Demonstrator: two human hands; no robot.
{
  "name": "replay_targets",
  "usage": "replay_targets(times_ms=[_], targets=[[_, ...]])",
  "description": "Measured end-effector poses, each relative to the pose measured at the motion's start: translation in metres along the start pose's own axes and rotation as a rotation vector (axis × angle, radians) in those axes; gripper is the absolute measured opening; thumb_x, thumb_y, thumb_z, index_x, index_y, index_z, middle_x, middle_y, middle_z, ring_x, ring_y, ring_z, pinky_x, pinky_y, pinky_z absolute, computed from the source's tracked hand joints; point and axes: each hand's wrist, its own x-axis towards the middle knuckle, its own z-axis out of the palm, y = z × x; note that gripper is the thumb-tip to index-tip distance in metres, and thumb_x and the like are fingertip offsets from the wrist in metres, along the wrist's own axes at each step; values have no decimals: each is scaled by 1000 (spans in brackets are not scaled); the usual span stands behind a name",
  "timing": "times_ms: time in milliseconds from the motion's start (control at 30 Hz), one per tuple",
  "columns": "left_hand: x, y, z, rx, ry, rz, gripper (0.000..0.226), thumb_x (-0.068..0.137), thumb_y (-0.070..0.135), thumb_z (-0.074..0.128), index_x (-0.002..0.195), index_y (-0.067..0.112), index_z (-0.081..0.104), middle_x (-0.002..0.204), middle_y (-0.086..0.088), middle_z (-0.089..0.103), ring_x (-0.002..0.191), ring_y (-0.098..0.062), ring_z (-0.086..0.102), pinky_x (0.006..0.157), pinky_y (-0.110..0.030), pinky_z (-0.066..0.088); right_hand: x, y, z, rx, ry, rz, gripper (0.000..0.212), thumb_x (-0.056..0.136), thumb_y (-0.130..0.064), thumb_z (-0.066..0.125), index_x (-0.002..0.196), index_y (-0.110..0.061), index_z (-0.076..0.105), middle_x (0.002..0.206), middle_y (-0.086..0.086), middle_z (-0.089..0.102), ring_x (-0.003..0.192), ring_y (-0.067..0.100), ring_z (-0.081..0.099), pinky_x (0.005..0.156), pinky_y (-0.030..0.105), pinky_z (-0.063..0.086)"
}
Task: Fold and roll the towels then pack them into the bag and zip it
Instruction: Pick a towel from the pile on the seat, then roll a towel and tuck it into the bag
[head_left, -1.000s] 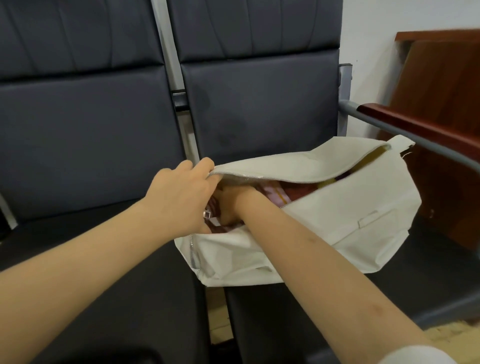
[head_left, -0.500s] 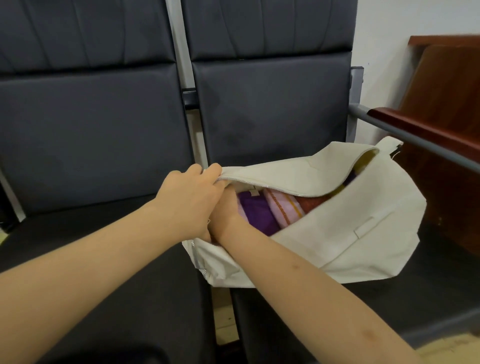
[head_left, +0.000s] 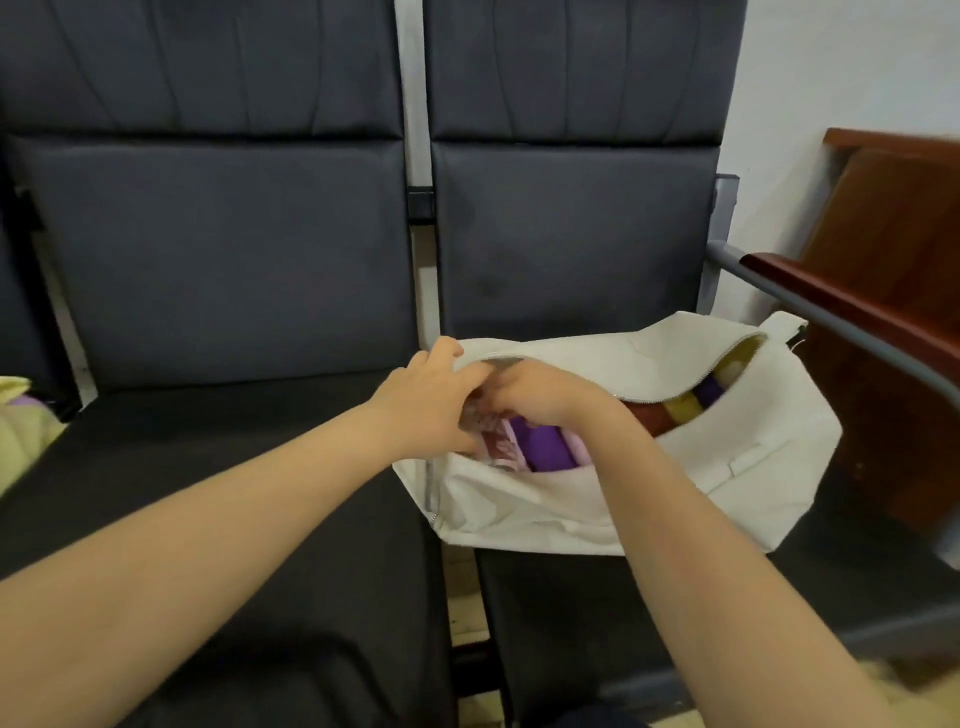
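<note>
A cream canvas bag (head_left: 727, 467) lies on the right dark seat with its zipper open along the top. Rolled towels fill it: a purple one (head_left: 545, 452), a pink patterned one (head_left: 493, 447), a dark red one (head_left: 652, 418) and a yellow one (head_left: 685, 408). My left hand (head_left: 426, 405) pinches the bag's upper flap at its left end. My right hand (head_left: 540, 395) is at the opening beside it, fingers curled at the flap's zipper edge; what they hold is hidden.
Two dark padded seats (head_left: 218, 493) stand side by side with a gap between them. A metal armrest with a wooden top (head_left: 831, 306) runs along the bag's right. A wooden panel (head_left: 893, 218) leans at the far right. Pale yellow cloth (head_left: 15, 431) lies at the left edge.
My right hand has come out from inside the bag up to the flap's edge. More of the purple and pink towels now show. The left hand keeps its hold.
</note>
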Motion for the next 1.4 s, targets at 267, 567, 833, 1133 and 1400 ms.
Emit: replay_targets(times_ms=[267, 567, 833, 1133, 1400], targets=[[-58, -28, -21, -137, 350, -112, 34, 84, 31, 63, 113, 13, 60, 123, -2, 49, 100, -21, 54, 85, -40, 47, -25, -99, 0, -266, 242, -100, 8, 95, -14, 45, 88, -16, 46, 84, 1, 52, 70, 18, 50, 58, 29, 37], [-188, -164, 11, -33, 225, -563, 37, 89, 33, 52, 119, 13, 50, 116, -6, 48, 99, -25, 53, 81, -38, 44, 15, -259, 124, -216, 142, -381, 7, 95, -14, 45, 87, -15, 45, 93, 4, 55, 74, 18, 50, 59, 32, 39], [-299, -289, 47, 35, 233, -896, 35, 93, 24, 53, 124, 12, 44, 124, -8, 46, 105, -24, 55, 72, -31, 42, 38, -395, 231, -57, -9, -500, 18, 96, -18, 41, 108, -12, 53, 111, 9, 56, 88, 24, 54, 69, 36, 43], [-322, -350, 94, 43, 329, -1097, 17, 97, 25, 41, 86, 16, 50, 88, -2, 60, 73, -18, 60, 55, -30, 42, 63, -414, 294, -18, -75, -443, 47, 95, -20, 48, 139, -17, 33, 133, 7, 39, 104, 29, 56, 80, 40, 50], [-269, -294, 44, -827, 965, -622, 31, 91, 29, 44, 77, 2, 51, 84, -10, 53, 84, -22, 52, 79, -36, 44, 79, -399, 264, 822, 106, -402, 31, 94, -25, 56, 122, -13, 55, 109, 4, 62, 96, 14, 60, 84, 26, 51]])
